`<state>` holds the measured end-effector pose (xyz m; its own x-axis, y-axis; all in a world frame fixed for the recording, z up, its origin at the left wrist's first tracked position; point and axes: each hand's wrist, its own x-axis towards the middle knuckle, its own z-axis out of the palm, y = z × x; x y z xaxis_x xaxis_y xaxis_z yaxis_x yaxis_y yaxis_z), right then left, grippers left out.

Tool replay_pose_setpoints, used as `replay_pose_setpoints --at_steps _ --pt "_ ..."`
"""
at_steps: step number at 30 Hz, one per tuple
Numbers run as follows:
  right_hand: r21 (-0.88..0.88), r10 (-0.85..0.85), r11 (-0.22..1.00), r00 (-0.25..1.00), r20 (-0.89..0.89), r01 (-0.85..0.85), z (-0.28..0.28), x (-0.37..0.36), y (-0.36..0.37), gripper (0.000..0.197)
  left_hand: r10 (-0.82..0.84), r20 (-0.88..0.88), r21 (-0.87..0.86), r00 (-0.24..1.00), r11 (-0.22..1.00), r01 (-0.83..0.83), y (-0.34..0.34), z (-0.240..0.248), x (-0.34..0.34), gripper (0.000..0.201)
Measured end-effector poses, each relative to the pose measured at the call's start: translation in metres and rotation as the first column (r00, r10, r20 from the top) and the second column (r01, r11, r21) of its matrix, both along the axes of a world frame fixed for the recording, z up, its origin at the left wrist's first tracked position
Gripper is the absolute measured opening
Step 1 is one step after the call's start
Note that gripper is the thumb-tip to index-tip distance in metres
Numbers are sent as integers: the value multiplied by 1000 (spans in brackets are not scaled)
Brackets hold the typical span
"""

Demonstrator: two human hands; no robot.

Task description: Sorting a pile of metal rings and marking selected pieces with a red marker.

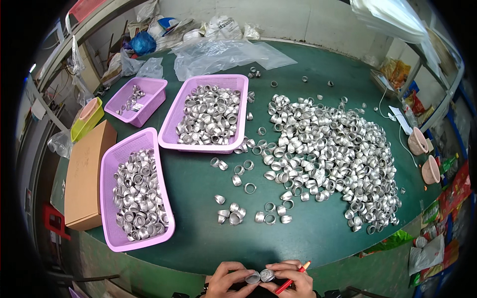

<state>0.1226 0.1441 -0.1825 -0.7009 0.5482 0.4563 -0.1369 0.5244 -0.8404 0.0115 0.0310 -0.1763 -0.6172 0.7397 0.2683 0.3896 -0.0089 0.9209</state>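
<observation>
At the table's near edge, my left hand (224, 281) pinches a silver metal ring (253, 277) whose round opening shows. Close beside it, my right hand (301, 283) grips a second metal ring (267, 275), turned so that its patterned outer side shows. A red pencil-like stick (285, 286) with a pale tip also lies in the right hand, slanting up between its fingers. The two rings are side by side; I cannot tell whether they touch. Several loose rings (236, 218) of the same kind lie on the green table (208, 248) beyond my hands.
A large heap of metal rings (333, 149) covers the right side. Two purple baskets, one behind (169, 141) and one nearer (106, 198), hold many rings; a smaller purple basket (146, 111) holds few. A cardboard box (87, 184) stands left. Clear plastic sheets (223, 54) lie at the back.
</observation>
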Motion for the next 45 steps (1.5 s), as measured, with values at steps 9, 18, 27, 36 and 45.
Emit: replay_pose_setpoints --at_steps 9,18,27,36,45 --pt "6 -52 999 995 88 51 5 -1 3 35 -123 -96 -76 988 990 116 2 -6 -4 31" --pt "37 -36 999 990 138 31 10 -4 7 41 -400 853 455 -337 884 103 7 -28 -3 31" --pt "90 -124 991 922 368 97 -24 -15 100 16 184 -69 -309 981 930 -196 25 -35 -74 19" --pt "183 79 969 904 419 -169 -41 -52 106 27 82 -243 -148 967 982 -121 71 -62 -92 15" --pt "93 109 982 900 423 -163 -43 -30 77 20 87 -145 -145 986 984 -108 71 -63 -37 14"
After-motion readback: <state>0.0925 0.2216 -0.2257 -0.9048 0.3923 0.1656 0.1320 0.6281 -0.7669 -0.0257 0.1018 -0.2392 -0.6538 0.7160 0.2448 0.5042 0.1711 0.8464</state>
